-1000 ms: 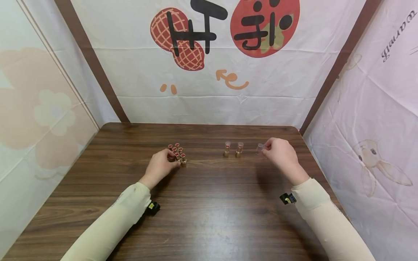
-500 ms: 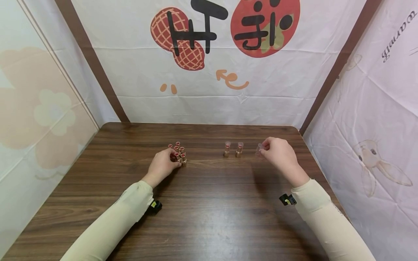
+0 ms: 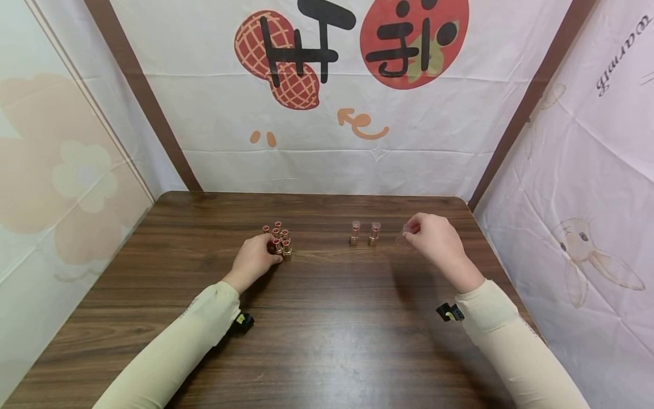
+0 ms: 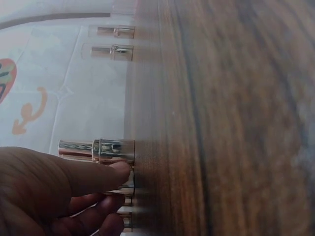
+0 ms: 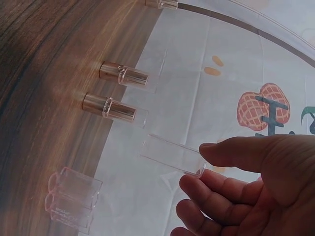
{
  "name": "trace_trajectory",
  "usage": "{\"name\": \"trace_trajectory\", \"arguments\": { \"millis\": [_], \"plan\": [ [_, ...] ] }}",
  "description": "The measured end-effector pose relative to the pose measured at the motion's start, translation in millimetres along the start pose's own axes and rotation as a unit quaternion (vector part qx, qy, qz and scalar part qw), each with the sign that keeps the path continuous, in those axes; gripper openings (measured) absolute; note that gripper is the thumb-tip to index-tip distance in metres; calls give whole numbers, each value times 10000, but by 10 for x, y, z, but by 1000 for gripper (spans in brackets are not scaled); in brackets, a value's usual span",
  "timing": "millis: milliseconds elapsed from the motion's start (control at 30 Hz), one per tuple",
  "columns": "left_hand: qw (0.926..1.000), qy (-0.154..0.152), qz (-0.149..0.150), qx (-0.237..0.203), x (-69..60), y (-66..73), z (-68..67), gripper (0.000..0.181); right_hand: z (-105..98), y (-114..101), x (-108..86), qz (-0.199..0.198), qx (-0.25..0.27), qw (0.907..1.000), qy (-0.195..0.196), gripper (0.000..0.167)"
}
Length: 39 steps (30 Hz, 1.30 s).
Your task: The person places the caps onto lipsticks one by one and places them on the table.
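In the head view my left hand (image 3: 251,262) is at a tight cluster of upright, uncapped gold lipsticks (image 3: 286,247) with red tips. Its thumb and fingers grip a lipstick at the near left of the cluster, partly hidden by the hand; in the left wrist view another lipstick (image 4: 110,150) stands just beyond the thumb. Over on the right, my right hand (image 3: 434,238) pinches a clear lipstick cap (image 5: 172,155) between thumb and fingers, above the table. Two capped lipsticks (image 3: 355,234) stand upright left of that hand.
Several clear caps (image 5: 74,194) stand together on the table in the right wrist view. The brown wooden table (image 3: 327,329) ends at a printed white cloth wall (image 3: 306,170), with more cloth on both sides.
My left hand and the lipstick cluster have shifted very slightly right, mostly in the first half second. My right hand has moved slightly left with the cap.
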<state>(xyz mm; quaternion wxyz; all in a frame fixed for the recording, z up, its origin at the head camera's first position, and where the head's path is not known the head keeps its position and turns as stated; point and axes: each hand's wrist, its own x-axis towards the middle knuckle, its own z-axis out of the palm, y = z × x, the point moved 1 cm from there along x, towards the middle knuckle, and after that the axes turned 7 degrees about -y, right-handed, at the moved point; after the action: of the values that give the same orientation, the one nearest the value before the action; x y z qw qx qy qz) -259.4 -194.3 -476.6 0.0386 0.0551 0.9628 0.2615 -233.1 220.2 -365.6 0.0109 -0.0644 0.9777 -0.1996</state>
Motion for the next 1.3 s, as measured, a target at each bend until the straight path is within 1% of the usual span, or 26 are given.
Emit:
{"name": "trace_trajectory", "arguments": {
  "millis": [133, 333, 533, 633, 733, 867, 967, 1133, 1300],
  "plan": [
    [10000, -69, -52, 36, -3, 5, -12, 32, -12, -26, -10, -92, 26, 10000, 18, 22],
    [9999, -67, -123, 75, -38, 51, -88, 32, -46, -62, -19, -387, 6, 9992, 88, 23],
    [10000, 48, -10, 83, -97, 117, -210, 29, -69, -111, -18, -654, 43, 9978, 20, 23],
    [9999, 102, 57, 51, -135, 178, -266, 27, -85, -146, -23, -813, 93, 9966, 0, 22],
    [9999, 111, 125, -34, -181, 262, -295, 27, -102, -181, -30, -968, 140, 9952, -11, 22],
    [9990, 136, 399, -113, -235, 406, -289, 26, -120, -229, -37, -1101, 201, 9937, -64, 23],
    [9974, 92, 698, -154, -246, 514, -262, 21, -134, -267, -35, -1204, 234, 9924, -125, 23],
    [9937, -85, 1085, -268, -219, 661, -184, 18, -160, -338, -19, -1407, 228, 9896, -185, 25],
    [9894, -321, 1364, -370, -202, 797, -93, 18, -173, -429, -7, -1594, 274, 9864, -289, 27]
  ]
}}
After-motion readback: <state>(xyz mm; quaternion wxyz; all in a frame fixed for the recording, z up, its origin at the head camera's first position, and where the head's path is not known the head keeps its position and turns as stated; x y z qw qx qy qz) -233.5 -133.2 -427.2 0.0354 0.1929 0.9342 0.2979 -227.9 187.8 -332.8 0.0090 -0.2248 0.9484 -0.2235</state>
